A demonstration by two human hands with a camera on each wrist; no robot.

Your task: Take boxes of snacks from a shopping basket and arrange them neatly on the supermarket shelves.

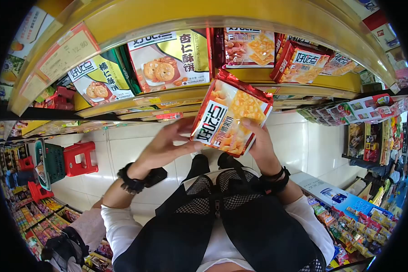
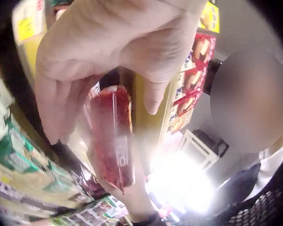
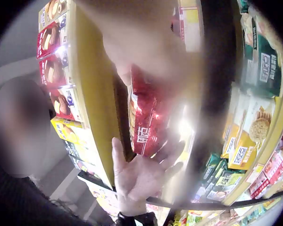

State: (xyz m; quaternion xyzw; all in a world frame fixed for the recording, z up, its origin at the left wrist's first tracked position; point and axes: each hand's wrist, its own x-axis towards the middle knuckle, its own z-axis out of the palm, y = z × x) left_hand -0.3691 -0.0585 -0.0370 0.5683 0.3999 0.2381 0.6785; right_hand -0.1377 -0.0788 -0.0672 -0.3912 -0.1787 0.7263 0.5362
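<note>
A red and white packet of crackers is held tilted in front of the shelf. My right hand grips its right side, the thumb lying over the printed front. At the packet's lower left corner is my left hand, thumb and fingers spread. The left wrist view shows the red end of the packet between the spread thumb and fingers of the left hand. In the right wrist view the left palm faces the packet, while the right hand is blurred above it.
A yellow shelf just ahead bears almond biscuit packs and more red cracker packets. On the floor at left are a red stool and a green basket. Another person's legs show at lower left.
</note>
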